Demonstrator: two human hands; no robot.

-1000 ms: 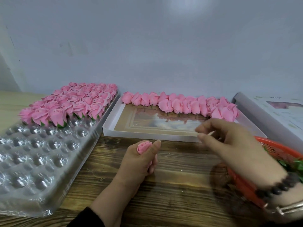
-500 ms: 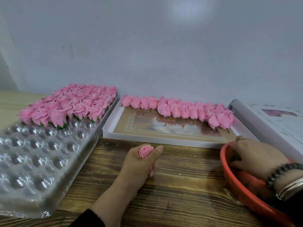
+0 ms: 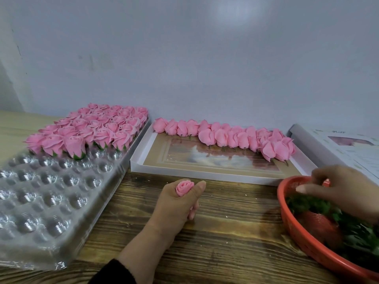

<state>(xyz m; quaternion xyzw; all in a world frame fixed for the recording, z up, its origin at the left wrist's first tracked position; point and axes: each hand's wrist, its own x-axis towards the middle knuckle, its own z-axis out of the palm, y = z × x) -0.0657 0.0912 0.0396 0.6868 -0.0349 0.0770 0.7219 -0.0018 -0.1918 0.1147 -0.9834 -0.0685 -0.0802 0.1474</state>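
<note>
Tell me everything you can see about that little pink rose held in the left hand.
The pink rose is a small bud of tightly spiralled petals, seemingly soft foam or paper. It stands upright, its lower part hidden in the left hand, which grips it between thumb and curled fingers above the wooden table.

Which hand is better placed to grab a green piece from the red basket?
Right hand: it is over the red basket, at the green pieces; the left hand grips a pink rose.

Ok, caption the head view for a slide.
Left hand holds a pink rose bud; right hand reaches into red basket of greenery.
</note>
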